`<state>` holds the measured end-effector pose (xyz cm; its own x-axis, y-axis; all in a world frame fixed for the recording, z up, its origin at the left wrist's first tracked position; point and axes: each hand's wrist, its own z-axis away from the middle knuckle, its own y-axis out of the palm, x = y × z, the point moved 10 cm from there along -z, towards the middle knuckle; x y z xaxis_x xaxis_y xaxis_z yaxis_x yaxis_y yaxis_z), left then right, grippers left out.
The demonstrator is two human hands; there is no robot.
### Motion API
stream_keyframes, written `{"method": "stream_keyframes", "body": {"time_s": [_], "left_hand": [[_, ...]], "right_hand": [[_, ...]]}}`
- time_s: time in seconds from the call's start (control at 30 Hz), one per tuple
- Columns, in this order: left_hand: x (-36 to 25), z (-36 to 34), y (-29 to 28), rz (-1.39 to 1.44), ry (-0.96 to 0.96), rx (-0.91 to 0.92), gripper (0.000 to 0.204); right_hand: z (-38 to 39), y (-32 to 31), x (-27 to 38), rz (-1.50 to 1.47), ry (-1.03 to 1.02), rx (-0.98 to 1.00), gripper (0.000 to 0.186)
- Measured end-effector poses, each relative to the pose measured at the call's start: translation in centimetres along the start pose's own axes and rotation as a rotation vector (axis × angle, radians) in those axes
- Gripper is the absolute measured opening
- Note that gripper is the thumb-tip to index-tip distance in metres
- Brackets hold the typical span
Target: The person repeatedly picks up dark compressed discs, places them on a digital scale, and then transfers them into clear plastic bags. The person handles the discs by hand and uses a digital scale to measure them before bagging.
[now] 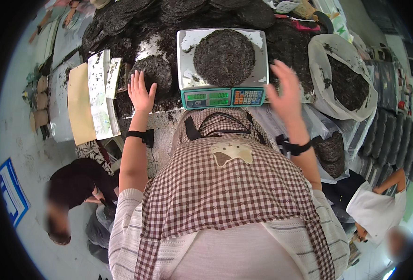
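Observation:
A round, dark, flaky cake that looks like dried seaweed (224, 57) lies flat on the metal pan of a digital scale (186, 70). The scale has a teal front with lit green displays and a keypad. My left hand (142, 95) is open, palm down and empty, by the lower edge of another dark round cake (156, 70) left of the scale. Just off the scale's right side, my right hand (287, 91) is open with fingers apart. It is slightly blurred and holds nothing that I can see.
Stacks of dark round cakes (183, 13) fill the table's far side. A white bag of dark flakes (319, 70) stands right. Left are a tan board (80, 105) and white packets (99, 93). Other people work at lower left (82, 179) and lower right (377, 207).

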<state>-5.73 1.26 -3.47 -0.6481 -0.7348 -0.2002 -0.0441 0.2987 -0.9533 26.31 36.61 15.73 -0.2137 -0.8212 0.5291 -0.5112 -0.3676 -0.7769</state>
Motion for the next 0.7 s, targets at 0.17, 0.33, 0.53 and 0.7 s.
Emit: {"method": "stream_keyframes", "body": {"time_s": [0.17, 0.33, 0.53, 0.7], "left_hand": [[3.8, 1.9, -4.8, 0.225, -0.096, -0.199, 0.050], [4.3, 3.9, -7.5, 0.188, -0.152, -0.174, 0.047], [-5.8, -0.9, -7.3, 0.271, 0.073, -0.159, 0.047], [-15.0, -4.7, -3.6, 0.402, 0.209, -0.114, 0.046]], "right_hand": [[12.6, -2.4, -24.6, -0.040, 0.856, -0.002, 0.039], [10.3, -2.4, -25.1, -0.494, 0.795, -0.077, 0.040], [-0.2, 4.1, -23.5, -0.666, 0.663, -0.012, 0.039], [-8.5, 10.6, -18.6, -0.499, 0.479, 0.053, 0.040]]}}
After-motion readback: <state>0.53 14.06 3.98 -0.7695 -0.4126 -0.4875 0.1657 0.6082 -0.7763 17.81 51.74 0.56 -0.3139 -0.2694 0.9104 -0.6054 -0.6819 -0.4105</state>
